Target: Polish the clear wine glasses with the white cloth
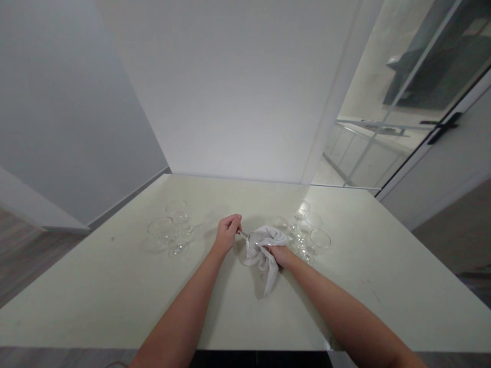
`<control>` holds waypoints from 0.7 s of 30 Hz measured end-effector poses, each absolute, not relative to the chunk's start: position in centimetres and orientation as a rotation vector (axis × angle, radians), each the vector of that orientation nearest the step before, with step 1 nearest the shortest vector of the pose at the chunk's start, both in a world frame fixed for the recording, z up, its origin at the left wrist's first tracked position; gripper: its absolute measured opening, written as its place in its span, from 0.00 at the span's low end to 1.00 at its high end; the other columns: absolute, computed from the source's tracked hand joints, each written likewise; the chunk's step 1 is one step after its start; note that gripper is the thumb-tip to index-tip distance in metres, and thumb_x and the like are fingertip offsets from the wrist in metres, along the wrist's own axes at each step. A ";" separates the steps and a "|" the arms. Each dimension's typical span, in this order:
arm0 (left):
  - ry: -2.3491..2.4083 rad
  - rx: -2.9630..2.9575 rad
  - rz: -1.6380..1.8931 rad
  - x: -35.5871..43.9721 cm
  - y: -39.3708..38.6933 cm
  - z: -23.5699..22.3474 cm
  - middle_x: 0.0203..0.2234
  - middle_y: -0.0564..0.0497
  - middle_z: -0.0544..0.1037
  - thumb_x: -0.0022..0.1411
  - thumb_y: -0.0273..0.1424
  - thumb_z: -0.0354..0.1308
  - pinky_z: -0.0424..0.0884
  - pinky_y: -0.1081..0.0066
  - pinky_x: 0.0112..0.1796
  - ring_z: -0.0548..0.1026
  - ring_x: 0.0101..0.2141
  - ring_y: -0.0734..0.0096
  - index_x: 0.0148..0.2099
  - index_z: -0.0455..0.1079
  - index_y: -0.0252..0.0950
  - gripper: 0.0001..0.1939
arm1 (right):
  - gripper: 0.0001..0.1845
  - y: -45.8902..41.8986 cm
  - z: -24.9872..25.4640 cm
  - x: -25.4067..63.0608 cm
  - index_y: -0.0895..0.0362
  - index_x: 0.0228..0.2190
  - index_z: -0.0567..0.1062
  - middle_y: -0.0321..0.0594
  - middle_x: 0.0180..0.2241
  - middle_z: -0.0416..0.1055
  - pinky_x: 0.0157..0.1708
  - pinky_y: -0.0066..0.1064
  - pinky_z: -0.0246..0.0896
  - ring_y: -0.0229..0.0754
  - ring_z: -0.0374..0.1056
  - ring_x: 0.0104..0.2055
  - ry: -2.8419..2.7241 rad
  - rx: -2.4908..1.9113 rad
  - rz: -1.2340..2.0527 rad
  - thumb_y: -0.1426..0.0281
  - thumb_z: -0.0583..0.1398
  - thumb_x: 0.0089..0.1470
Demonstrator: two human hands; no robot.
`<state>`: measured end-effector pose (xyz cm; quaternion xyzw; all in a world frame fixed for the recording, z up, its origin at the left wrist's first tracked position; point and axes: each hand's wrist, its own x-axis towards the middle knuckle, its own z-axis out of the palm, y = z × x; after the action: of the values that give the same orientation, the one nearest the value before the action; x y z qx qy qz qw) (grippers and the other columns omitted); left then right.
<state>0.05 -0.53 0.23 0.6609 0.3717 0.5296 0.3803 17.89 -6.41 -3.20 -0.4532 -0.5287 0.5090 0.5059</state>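
Observation:
My left hand [227, 231] is closed round the stem of a clear stemmed glass [248, 240] held on its side above the pale table [115, 286]. My right hand [281, 254] grips a white cloth [266, 255] that is wrapped over the bowl of that glass, with a tail of cloth hanging toward me. Most of the bowl is hidden by the cloth.
Two clear stemmed glasses [171, 230] stand to the left of my hands. A cluster of three glasses [311, 234] stands close to the right of the cloth. A white wall rises behind the table, and a glass door with a black handle [441, 128] is at the right.

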 end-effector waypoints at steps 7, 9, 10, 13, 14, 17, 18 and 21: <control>0.970 1.733 1.359 0.2 -0.5 0.2 0.12 0.55 0.60 0.63 0.41 0.49 0.55 0.74 0.21 0.58 0.18 0.76 0.17 0.62 0.36 0.25 | 0.17 -6.7 -2.6 18.0 0.54 0.36 0.78 0.40 0.37 0.78 0.52 0.42 0.64 0.45 0.73 0.42 -1.401 -0.941 1.257 0.64 0.68 0.41; 0.978 1.740 1.358 0.1 -0.5 0.3 0.12 0.55 0.60 0.63 0.41 0.49 0.55 0.73 0.21 0.59 0.17 0.76 0.17 0.62 0.36 0.25 | 0.20 -6.9 -2.1 17.9 0.54 0.38 0.78 0.41 0.39 0.78 0.52 0.41 0.64 0.44 0.73 0.42 -1.442 -0.893 1.265 0.63 0.69 0.40; 0.979 1.742 1.356 0.1 -0.5 0.3 0.12 0.55 0.60 0.63 0.41 0.49 0.56 0.73 0.21 0.59 0.17 0.76 0.17 0.62 0.36 0.25 | 0.20 -7.0 -2.0 17.9 0.54 0.38 0.78 0.41 0.39 0.78 0.52 0.40 0.64 0.44 0.73 0.42 -1.453 -0.889 1.259 0.63 0.69 0.40; 0.987 1.742 1.351 0.1 -0.5 0.3 0.12 0.55 0.60 0.63 0.42 0.48 0.56 0.73 0.21 0.59 0.17 0.76 0.17 0.61 0.36 0.25 | 0.20 -7.0 -1.8 17.8 0.54 0.37 0.78 0.40 0.37 0.78 0.50 0.38 0.66 0.43 0.73 0.40 -1.463 -0.906 1.240 0.60 0.69 0.40; 0.990 1.740 1.350 0.1 -0.5 0.2 0.12 0.55 0.60 0.63 0.42 0.48 0.55 0.73 0.21 0.59 0.18 0.76 0.17 0.61 0.36 0.25 | 0.20 -6.9 -1.8 17.8 0.55 0.37 0.78 0.40 0.37 0.78 0.48 0.38 0.67 0.42 0.73 0.39 -1.460 -0.908 1.238 0.60 0.69 0.41; 0.998 1.735 1.351 0.1 -0.5 0.2 0.12 0.55 0.60 0.63 0.42 0.49 0.54 0.73 0.21 0.58 0.18 0.75 0.17 0.61 0.36 0.24 | 0.18 -6.7 -2.2 17.7 0.55 0.37 0.78 0.40 0.35 0.78 0.47 0.39 0.68 0.43 0.73 0.38 -1.457 -0.931 1.222 0.58 0.67 0.44; 0.998 1.736 1.353 0.1 -0.5 0.2 0.12 0.55 0.60 0.63 0.42 0.49 0.55 0.73 0.21 0.58 0.18 0.75 0.17 0.61 0.36 0.24 | 0.17 -6.6 -2.3 17.6 0.54 0.35 0.79 0.39 0.35 0.78 0.47 0.40 0.67 0.44 0.73 0.39 -1.455 -0.950 1.211 0.57 0.66 0.46; 0.995 1.743 1.361 0.1 -0.5 0.2 0.12 0.55 0.60 0.63 0.42 0.49 0.55 0.73 0.21 0.59 0.18 0.76 0.17 0.62 0.36 0.24 | 0.14 -6.6 -2.6 17.6 0.53 0.30 0.80 0.40 0.35 0.78 0.51 0.44 0.64 0.47 0.73 0.42 -1.407 -1.011 1.162 0.56 0.65 0.46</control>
<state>0.09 -0.53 0.25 0.6731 0.3841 0.5255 0.3510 17.61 -6.60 -2.63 -0.4187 -0.5827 0.4812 0.5036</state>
